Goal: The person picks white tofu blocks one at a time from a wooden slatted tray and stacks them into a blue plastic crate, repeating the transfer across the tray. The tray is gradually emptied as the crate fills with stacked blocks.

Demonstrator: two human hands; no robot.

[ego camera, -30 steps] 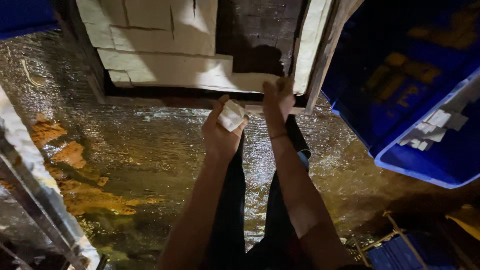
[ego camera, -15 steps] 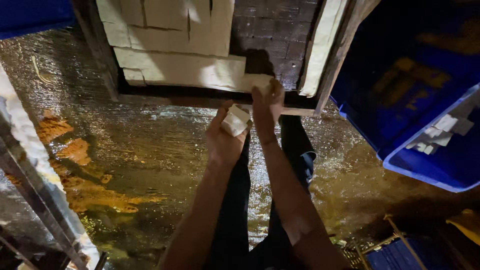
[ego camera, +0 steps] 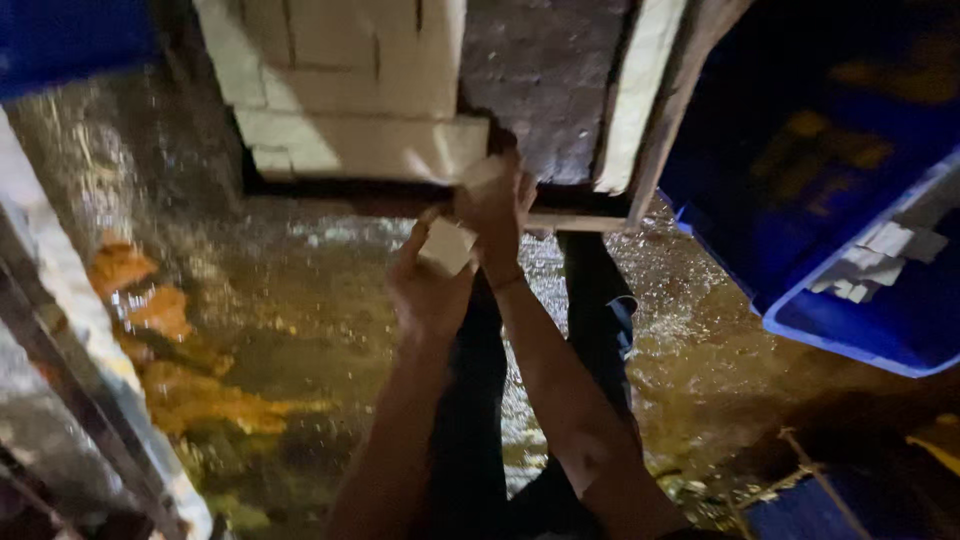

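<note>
My left hand (ego camera: 428, 292) is closed around a small pale block (ego camera: 446, 246), held up over the wet floor. My right hand (ego camera: 495, 205) reaches further forward and grips another pale block (ego camera: 482, 172) at the right end of the bottom row of stacked pale blocks (ego camera: 350, 145). That stack fills the left part of a dark tray with a rough grey inside (ego camera: 540, 90). Both forearms stretch out in front of my dark trousers (ego camera: 590, 300).
The floor (ego camera: 300, 330) is wet and shiny, with orange patches (ego camera: 160, 310) at the left. A blue crate (ego camera: 850, 220) holding several pale pieces sits at the right. A metal rail (ego camera: 70, 380) runs along the left edge, and a wire frame (ego camera: 800, 470) lies at the bottom right.
Both hands have moved forward toward the stack. My right hand, which was open near the tray edge, now grips a block at the end of the bottom row.
</note>
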